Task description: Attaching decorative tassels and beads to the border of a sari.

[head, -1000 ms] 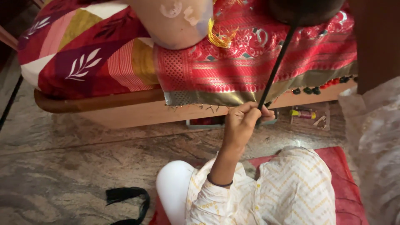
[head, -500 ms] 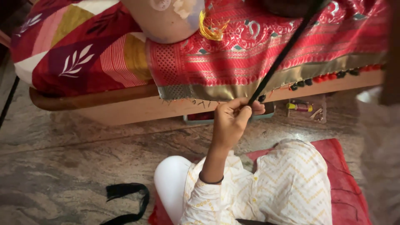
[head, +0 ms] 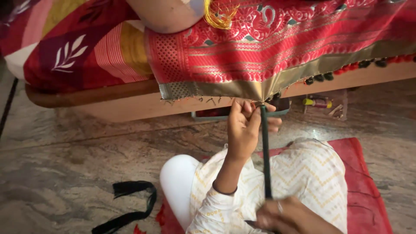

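Head view: taken from above, looking down over a seated person toward the edge of a bed.
Dark thread bundle [head: 264,151]: a taut dark green strand, run almost upright from the lower hand up to the hem of the cloth.
Cloth border [head: 277,84]: a dull gold band along the edge of a red patterned cloth [head: 277,39], which is draped over the bed edge; small dark and red tassels [head: 342,71] are seen hanging along the hem to the right.
Left hand [head: 245,128]: raised to the hem, fingers curled and pinched at the top of the dark thread bundle, right where it meets the cloth border; a thin bangle is worn on the wrist.
Right hand [head: 288,216]: low in the frame, closed around the bottom end of the dark thread bundle; a ring is seen on one finger; the grip itself is partly cut off by the frame edge.
Lap: cream patterned clothing [head: 320,173] and white trousers [head: 177,180], set on a red mat [head: 368,182].
Bed: wooden frame [head: 108,104] under a red, yellow and white patchwork cover [head: 73,47].
Another person: a bare limb [head: 167,15] rests on the bed, beside a coil of yellow thread [head: 219,15].
Floor: marbled stone [head: 78,164]; a black strap [head: 128,203] lies to the left, well apart from the hands.
Under the bed: a teal tray [head: 284,110] and thread spools [head: 318,102], details too small to tell.
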